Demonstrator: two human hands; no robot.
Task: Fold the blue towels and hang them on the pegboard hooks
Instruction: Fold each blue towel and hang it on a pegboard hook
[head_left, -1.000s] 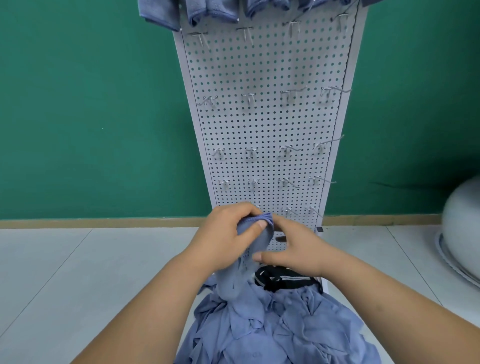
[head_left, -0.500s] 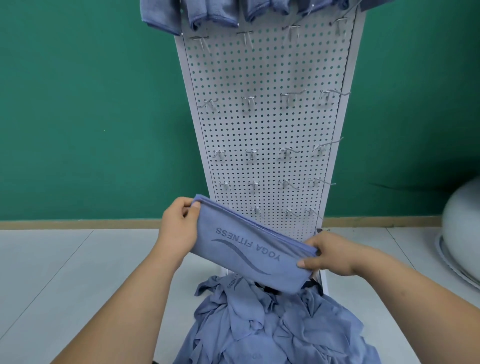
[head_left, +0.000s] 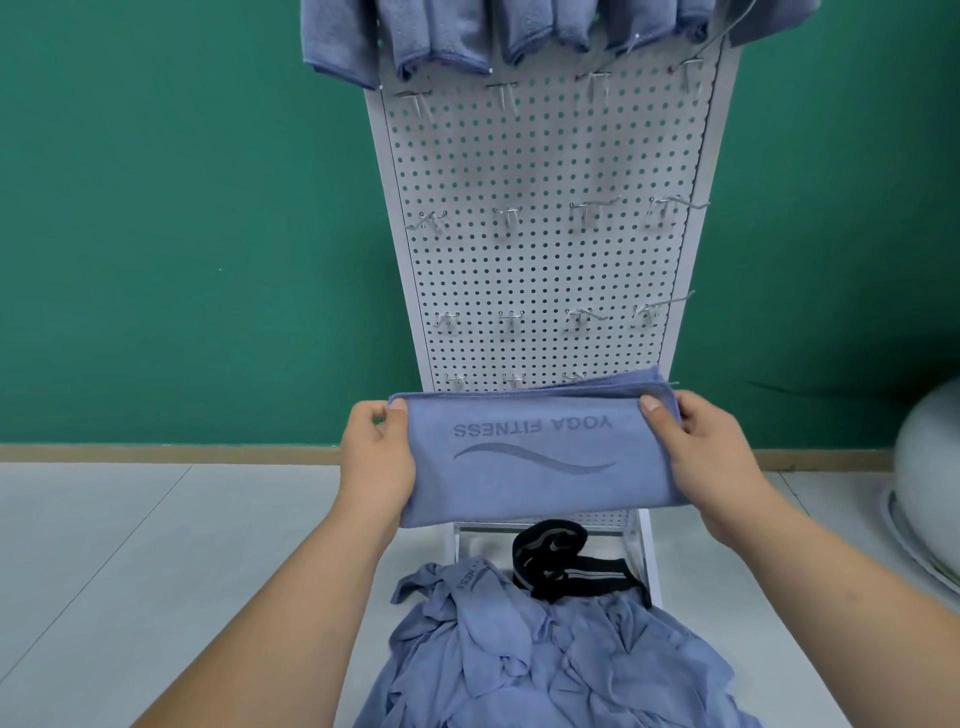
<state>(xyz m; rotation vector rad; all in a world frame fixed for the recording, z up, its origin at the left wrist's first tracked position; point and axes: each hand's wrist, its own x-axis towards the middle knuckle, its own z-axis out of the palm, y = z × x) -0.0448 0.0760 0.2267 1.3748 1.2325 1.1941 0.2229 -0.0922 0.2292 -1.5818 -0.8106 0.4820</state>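
Observation:
A blue towel (head_left: 535, 457), folded into a flat band with "YOGA FITNESS" printed upside down, is stretched level in front of the white pegboard (head_left: 540, 260). My left hand (head_left: 376, 457) grips its left end and my right hand (head_left: 701, 447) grips its right end, thumbs on top. Below lies a heap of loose blue towels (head_left: 545, 654) on the floor. Several folded blue towels (head_left: 441, 36) hang from the top row of hooks. Lower rows of metal hooks (head_left: 506, 221) stand bare.
A black strap (head_left: 561, 566) lies at the pegboard's foot, by the heap. A white rounded object (head_left: 930, 467) sits at the right edge. Green wall behind, pale tiled floor (head_left: 130, 561) on both sides.
The towel went from a bunched handful to a flat band; my hands have spread apart and brought it level and a little higher in front of the pegboard.

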